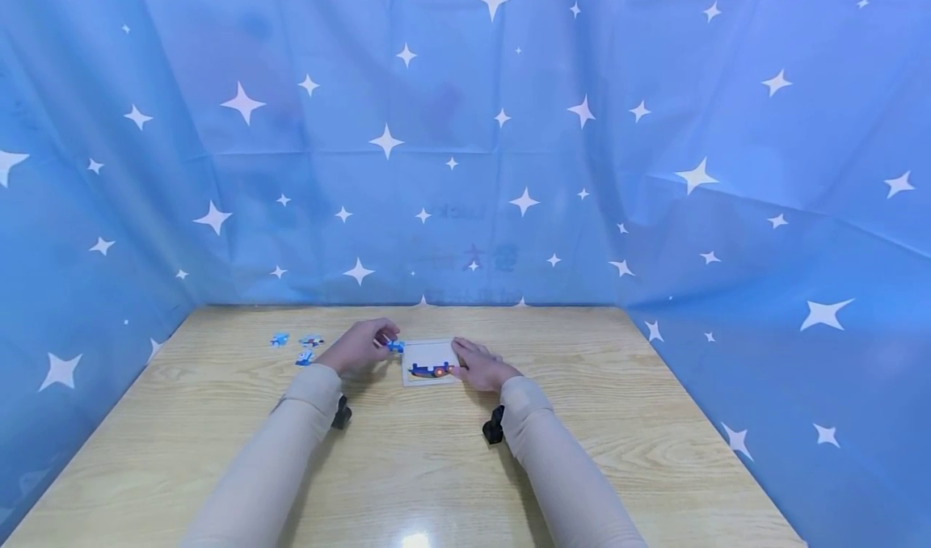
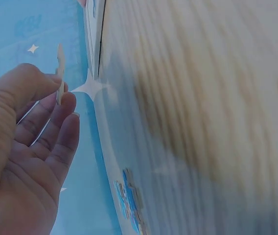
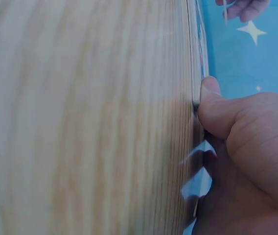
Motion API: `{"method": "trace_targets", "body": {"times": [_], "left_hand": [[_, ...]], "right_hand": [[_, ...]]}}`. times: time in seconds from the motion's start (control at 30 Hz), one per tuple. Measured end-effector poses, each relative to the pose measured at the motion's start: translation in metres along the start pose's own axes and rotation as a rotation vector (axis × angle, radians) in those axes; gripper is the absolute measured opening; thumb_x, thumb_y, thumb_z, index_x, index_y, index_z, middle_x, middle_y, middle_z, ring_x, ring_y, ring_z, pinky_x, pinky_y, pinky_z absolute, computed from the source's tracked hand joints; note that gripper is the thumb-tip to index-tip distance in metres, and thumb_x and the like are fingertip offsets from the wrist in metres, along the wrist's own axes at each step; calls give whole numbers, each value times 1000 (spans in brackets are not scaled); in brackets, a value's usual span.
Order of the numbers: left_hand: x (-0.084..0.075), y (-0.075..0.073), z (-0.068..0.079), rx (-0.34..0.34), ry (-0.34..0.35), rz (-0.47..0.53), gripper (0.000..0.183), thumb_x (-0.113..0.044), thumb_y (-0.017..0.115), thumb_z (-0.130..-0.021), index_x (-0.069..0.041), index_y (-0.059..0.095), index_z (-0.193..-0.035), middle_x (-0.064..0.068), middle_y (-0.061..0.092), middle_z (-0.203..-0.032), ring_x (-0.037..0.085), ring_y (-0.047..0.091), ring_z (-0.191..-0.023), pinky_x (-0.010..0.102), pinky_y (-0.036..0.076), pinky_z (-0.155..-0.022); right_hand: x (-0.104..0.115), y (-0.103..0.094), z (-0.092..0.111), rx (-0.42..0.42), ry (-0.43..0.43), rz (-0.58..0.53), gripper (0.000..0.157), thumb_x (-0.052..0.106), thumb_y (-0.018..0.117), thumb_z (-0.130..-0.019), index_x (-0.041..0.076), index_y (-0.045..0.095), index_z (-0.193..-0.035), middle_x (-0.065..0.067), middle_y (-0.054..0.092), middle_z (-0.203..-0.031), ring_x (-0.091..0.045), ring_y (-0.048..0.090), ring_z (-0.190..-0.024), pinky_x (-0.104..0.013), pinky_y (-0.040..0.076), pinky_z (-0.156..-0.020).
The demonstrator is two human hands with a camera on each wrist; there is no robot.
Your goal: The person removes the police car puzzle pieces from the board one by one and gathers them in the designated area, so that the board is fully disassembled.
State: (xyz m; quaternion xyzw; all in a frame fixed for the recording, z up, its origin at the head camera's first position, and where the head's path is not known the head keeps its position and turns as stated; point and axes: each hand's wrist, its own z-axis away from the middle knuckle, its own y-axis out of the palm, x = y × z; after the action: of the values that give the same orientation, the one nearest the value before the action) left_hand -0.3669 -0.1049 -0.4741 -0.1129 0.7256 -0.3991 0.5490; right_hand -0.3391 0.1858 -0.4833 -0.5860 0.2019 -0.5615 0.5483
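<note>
My left hand (image 1: 362,344) pinches a small blue jigsaw piece (image 1: 395,346) between thumb and fingertips, just off the left edge of the white puzzle board (image 1: 427,351). In the left wrist view the piece (image 2: 60,73) stands edge-on, raised above the table. Along the lower part of the board lies a joined strip of dark blue and orange picture pieces (image 1: 427,371). My right hand (image 1: 482,366) holds the board's right side, fingers at its far right corner and thumb lower down. In the right wrist view the thumb (image 3: 217,110) lies over the board's edge.
Several loose blue jigsaw pieces (image 1: 305,357) lie on the wooden table (image 1: 436,459) left of my left hand. A blue curtain with white stars (image 1: 465,168) hangs behind the table and along both sides. Each wrist carries a black camera mount (image 1: 494,425).
</note>
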Motion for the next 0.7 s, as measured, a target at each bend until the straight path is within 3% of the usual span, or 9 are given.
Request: {"method": "trace_targets", "body": {"times": [0.7], "left_hand": [[21,-21,15,-42,28,-26,40,-2,67,-92,1,60,-131,8,67,-116,26,63,-108,42,54,-92]], "right_hand": [[0,1,-1,-10,7,-7,64,38,42,-110,14,17,-164,-5,9,-170,-31,5,-156,-64,9,-119]]}}
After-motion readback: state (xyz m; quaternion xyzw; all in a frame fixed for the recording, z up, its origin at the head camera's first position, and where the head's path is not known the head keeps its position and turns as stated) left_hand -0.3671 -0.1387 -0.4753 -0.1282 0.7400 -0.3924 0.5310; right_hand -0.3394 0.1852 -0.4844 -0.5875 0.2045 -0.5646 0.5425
